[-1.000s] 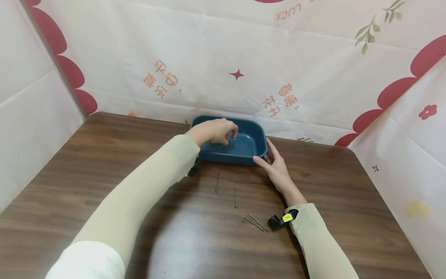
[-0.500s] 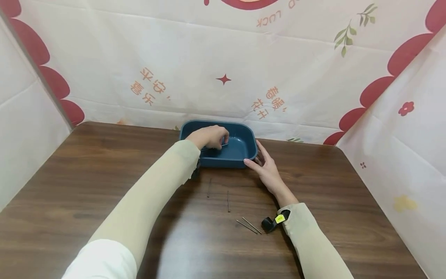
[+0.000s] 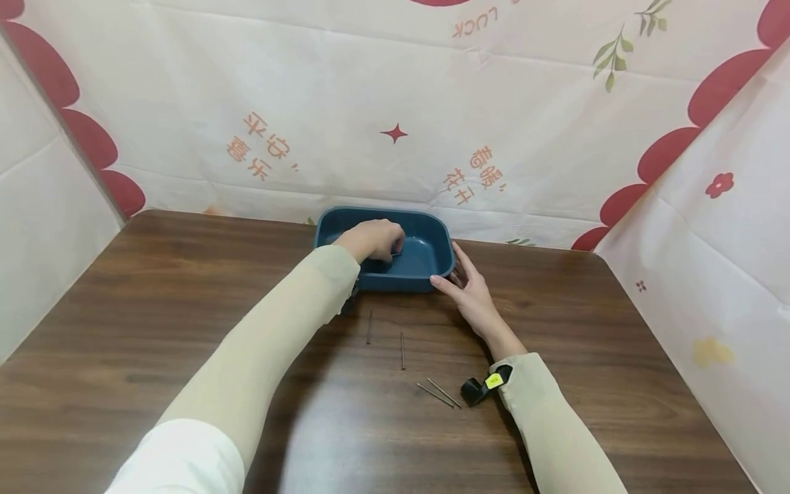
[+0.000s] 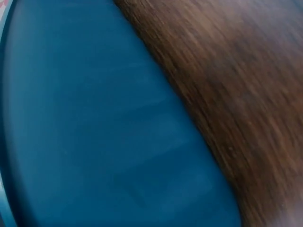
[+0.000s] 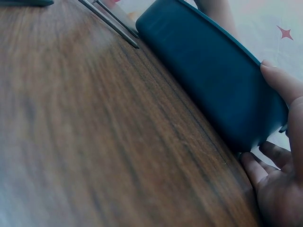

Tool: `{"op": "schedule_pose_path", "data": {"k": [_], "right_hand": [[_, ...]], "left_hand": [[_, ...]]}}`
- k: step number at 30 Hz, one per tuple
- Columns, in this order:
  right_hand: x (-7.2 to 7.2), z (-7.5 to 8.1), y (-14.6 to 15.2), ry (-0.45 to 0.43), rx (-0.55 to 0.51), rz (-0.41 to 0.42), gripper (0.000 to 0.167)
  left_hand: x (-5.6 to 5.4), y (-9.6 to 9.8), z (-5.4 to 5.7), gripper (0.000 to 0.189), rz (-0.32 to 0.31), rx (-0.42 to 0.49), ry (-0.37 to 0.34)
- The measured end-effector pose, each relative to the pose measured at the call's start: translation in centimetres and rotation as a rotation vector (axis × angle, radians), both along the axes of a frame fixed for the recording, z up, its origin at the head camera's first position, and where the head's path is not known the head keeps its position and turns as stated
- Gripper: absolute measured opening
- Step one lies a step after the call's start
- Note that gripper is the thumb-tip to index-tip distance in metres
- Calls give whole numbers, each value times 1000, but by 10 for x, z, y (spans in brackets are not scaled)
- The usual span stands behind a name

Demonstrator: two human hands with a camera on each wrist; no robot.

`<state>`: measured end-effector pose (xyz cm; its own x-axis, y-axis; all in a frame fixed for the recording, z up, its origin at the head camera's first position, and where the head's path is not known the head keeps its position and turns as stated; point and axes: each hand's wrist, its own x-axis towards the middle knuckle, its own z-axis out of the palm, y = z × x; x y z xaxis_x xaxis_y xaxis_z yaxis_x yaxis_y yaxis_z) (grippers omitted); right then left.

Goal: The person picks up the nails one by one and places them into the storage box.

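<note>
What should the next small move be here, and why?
Probably firm up the left hand's pinch inside the blue bin before lifting: a thin sliver shows by its curled fingers, but whether it is gripped cannot be told. The right hand holds the bin's end, which should help it stay put.

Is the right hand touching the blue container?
Touching. In the right wrist view, the right hand has its thumb against the blue container, at the rim.

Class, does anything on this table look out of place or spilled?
Perhaps the four thin metal rods: they lie loose at uneven angles on the table, outside the blue tray. The tray stands upright and looks undamaged.
</note>
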<state>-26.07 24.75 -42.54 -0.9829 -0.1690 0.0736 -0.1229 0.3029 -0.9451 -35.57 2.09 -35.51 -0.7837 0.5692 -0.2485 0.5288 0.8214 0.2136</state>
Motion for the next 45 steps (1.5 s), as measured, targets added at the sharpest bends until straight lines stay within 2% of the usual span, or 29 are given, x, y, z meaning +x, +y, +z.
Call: {"op": "schedule_pose_path", "data": {"k": [5,8,12,19,25,30,36,45], "right_hand": [[-1,0,-1,14,11,7,83],[-1,-1,-2,15,7,10,82],[-1,0,-1,21,0,7,82],[-2,0,1,35,-17,14,82],[-1,1,3,31,-30,17,83],[-2,0,3,24,-19,14,84],[-3,1,2,21,-9,8,84],[-2,1,0,17,16,7,84]], "left_hand": [[-3,-1,0,22,-21,-10,15],[-3,-3,0,25,-29,19,40],[3,-3,9,28,-58,74,89],[30,-9,38,23,-121,185,193],[57,-19,63,20,-164,243,236],[77,-33,75,21,-180,279,285],[99,-56,74,21,-189,349,327],[127,-75,50,24,-248,402,288]]}}
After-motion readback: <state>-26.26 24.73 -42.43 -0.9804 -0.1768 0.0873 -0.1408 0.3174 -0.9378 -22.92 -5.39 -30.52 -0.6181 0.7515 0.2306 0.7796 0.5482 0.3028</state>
